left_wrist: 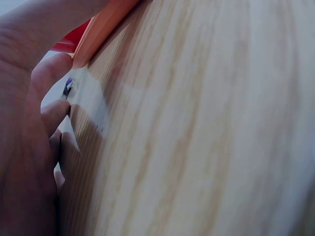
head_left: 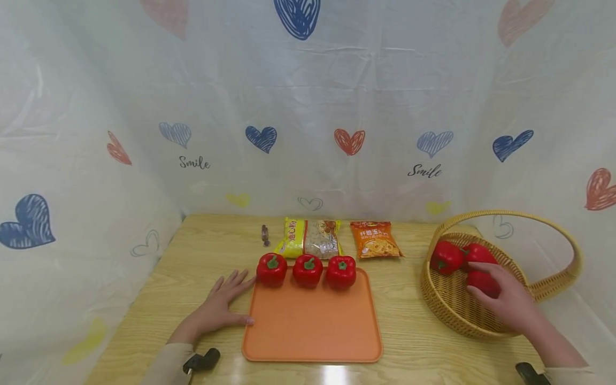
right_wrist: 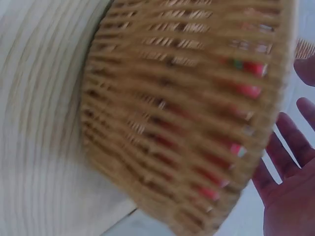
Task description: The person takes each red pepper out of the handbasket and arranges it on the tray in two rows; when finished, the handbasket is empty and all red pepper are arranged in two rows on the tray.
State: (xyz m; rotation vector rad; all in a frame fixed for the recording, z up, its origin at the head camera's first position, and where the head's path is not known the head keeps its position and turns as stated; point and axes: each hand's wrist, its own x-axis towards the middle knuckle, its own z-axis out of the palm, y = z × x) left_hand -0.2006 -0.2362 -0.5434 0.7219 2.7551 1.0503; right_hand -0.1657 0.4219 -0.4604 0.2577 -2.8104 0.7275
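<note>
My left hand [head_left: 217, 306] lies with its fingers spread at the left side of an orange tray [head_left: 315, 326], the thumb tip right at the tray's rim. Along the tray's far edge stand three red bell peppers, a left one [head_left: 271, 269], a middle one [head_left: 308, 270] and a right one [head_left: 341, 272]. On the right, my right hand [head_left: 505, 297] reaches over a wicker basket [head_left: 445, 305] with its fingers apart. Under its fingers sits a red bell pepper [head_left: 483, 283], partly covered. Two more peppers lie farther back in the basket, one [head_left: 447, 258] beside the other [head_left: 480, 254].
Behind the tray lie a yellow and clear food bag [head_left: 310, 238], an orange snack bag [head_left: 376, 239] and a small dark wrapped piece [head_left: 265, 235]. The basket's tall handle [head_left: 558, 283] arches toward the right. A heart-printed curtain [head_left: 308, 107] hangs behind the wooden table [head_left: 192, 256].
</note>
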